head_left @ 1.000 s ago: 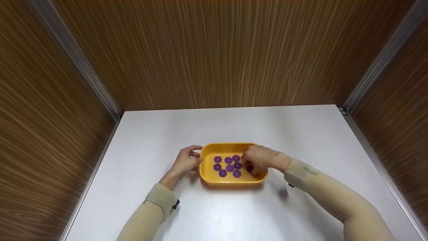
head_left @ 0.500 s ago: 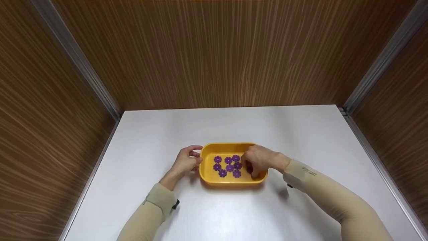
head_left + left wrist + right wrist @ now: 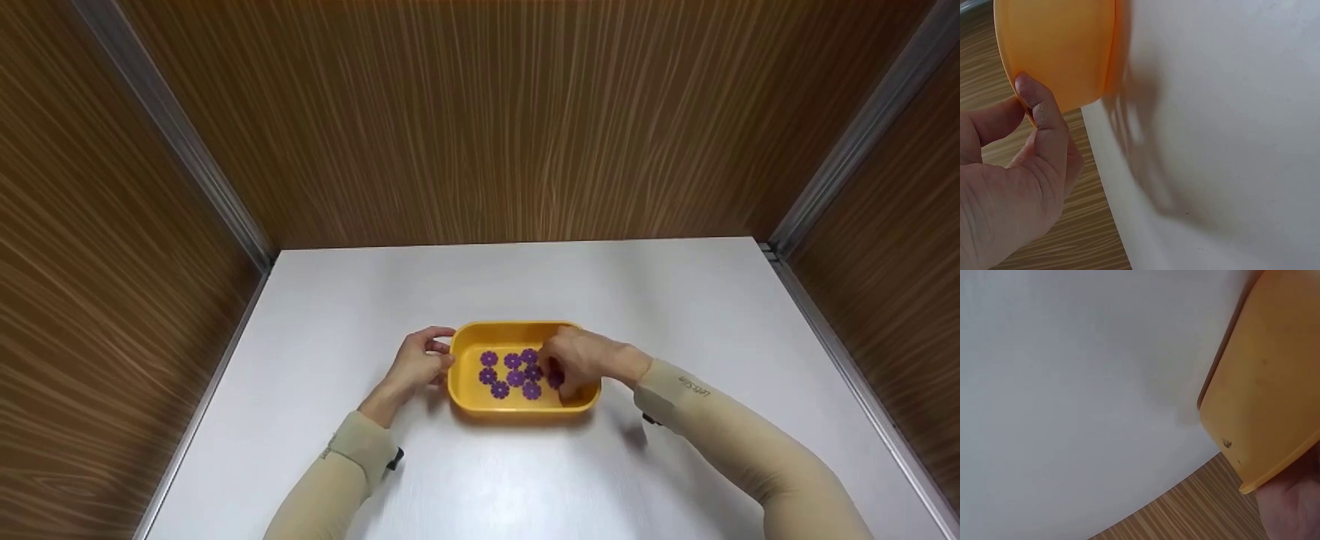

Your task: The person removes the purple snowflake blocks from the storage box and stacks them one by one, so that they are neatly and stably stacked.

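A back panel [image 3: 480, 120] of striped wood stands along the far edge of the tabletop [image 3: 510, 480], and two side panels [image 3: 97, 300] rise beyond its left and right edges. The yellow tray [image 3: 517, 410] lies about midway between those side edges, well apart from the far one, its long sides roughly parallel to it. White surface runs from the tray to all three edges, and a bright stretch lies on its near side.

Two sleeves [image 3: 750, 431] come in from the tabletop's near side. The tray sits between the two hands, one at each short end. The left hand [image 3: 420, 362] pinches the rim at the left end — thumb on one side, fingers on the other, as the left wrist view shows. The right hand [image 3: 581, 356] reaches over the right end, its fingers down inside the tray; whether they grip anything I cannot tell, as the hand itself hides them.

Nine purple flowers [image 3: 515, 377] show in the one tray. Eight lie on its floor, left of the right hand: three toward the left end, two in the middle, three further right, some of them touching. The ninth shows only in part, at the right hand's fingers.
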A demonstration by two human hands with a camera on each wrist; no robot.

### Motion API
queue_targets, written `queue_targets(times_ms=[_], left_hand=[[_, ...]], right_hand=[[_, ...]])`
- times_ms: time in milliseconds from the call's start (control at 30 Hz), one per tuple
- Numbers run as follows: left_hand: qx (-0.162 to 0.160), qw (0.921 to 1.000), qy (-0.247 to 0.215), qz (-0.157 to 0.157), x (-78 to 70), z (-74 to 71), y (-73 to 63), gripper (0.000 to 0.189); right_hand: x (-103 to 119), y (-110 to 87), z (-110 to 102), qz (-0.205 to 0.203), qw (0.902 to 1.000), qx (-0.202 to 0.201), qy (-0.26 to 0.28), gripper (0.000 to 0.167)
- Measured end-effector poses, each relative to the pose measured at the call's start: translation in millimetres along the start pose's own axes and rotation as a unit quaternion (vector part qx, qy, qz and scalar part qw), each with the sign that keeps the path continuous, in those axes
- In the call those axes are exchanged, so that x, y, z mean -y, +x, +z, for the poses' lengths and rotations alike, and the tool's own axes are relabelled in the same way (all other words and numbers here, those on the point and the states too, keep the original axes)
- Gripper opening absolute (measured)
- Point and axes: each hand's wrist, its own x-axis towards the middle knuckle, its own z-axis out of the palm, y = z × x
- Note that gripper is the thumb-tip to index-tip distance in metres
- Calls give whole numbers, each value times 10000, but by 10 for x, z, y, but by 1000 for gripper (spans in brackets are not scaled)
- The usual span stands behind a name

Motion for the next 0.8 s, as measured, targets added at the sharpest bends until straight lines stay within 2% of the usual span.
queue_targets(times_ms=[200,367,600,800], left_hand=[[149,9994,-293,140,9,-11,-10,52],[134,9995,-231,193,15,-13,-6,53],[48,9998,-31,188,9,-7,-8,51],[70,9999,2,149,14,-11,-5,50]], right_hand=[[-53,-64,-30,-450,9969,-584,285,34],[-94,-140,-81,-697,9893,-1011,783,41],[-116,-241,-170,-725,9846,-1123,1124,38],[-137,-311,-185,-757,9819,-1294,1161,32]])
